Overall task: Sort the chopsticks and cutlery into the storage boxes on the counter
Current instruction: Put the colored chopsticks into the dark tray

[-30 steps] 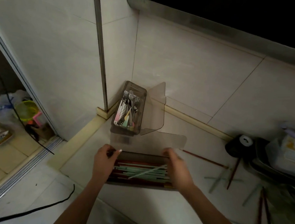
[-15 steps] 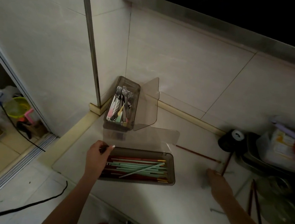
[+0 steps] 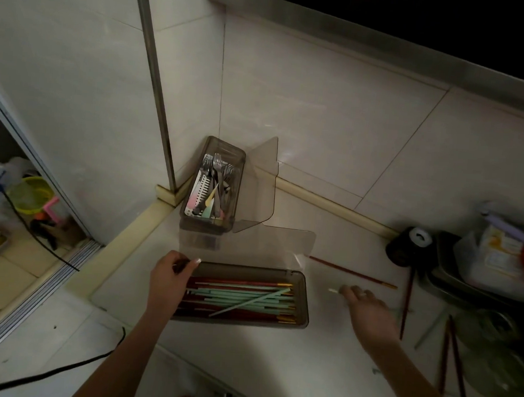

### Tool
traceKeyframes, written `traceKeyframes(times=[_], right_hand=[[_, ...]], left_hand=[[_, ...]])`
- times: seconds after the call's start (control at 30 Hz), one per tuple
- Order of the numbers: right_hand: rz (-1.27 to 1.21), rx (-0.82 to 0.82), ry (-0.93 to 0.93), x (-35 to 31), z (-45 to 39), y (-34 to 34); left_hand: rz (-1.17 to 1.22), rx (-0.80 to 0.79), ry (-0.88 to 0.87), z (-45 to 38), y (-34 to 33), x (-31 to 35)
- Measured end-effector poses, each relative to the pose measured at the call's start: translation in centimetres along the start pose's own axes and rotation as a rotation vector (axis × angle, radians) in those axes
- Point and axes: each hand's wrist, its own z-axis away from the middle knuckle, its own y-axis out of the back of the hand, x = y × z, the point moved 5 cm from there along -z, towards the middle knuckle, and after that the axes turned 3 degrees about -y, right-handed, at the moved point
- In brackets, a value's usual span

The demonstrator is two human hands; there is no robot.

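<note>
Two storage boxes (image 3: pixel 304 298) (image 3: pixel 240 156), two hands (image 3: pixel 169 280) (image 3: pixel 368 310), one counter (image 3: pixel 320 353).

The right hand (image 3: pixel 368 310) has left the chopstick box (image 3: pixel 304 298) and now pinches a pale chopstick (image 3: pixel 333 290) beside it.

- Our left hand (image 3: pixel 169 277) reaches forward on a bare forearm, palm down, fingers curled over the left end of the chopstick box (image 3: pixel 304 298), thumb tip at its back rim.
- Our right hand (image 3: pixel 368 308) stretches out to the right, motion-blurred, fingers pinching a pale chopstick (image 3: pixel 332 290).
</note>
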Motion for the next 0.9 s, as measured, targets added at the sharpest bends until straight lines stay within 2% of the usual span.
traceKeyframes(times=[0.07,0.17,0.3,0.4,0.53,0.6,0.7,0.77,0.9], right_hand=[[-0.027,0.167,0.062,-1.1,-0.1,1.5],[-0.217,0.357,0.119,-2.9,-0.2,4.4],[-0.496,0.480,0.230,-6.0,0.3,7.8],[-0.538,0.549,0.336,-8.5,0.9,9.9],[-0.567,0.408,0.466,-12.5,0.9,10.3],[-0.475,0.212,0.457,-14.9,0.3,9.2],[-0.413,-0.145,0.314,-16.2,-0.5,6.8],[-0.443,-0.183,0.233,-15.1,-0.8,5.9],[-0.517,-0.061,0.099,-10.6,-1.2,5.1]], left_hand=[[-0.004,-0.003,-0.003,0.0,0.0,0.0],[0.000,0.000,-0.003,-0.1,-0.1,0.0],[0.011,-0.010,-0.013,-0.2,-0.1,0.1],[0.020,-0.016,-0.013,-0.3,-0.2,-0.2],[0.015,-0.014,-0.020,-0.2,-0.2,-0.2],[0.023,-0.017,-0.019,-0.2,-0.1,-0.1],[0.043,-0.022,0.000,-0.2,-0.1,-0.2],[0.053,-0.028,-0.004,-0.2,-0.2,-0.4],[0.054,-0.034,-0.005,-0.3,-0.3,-0.6]])
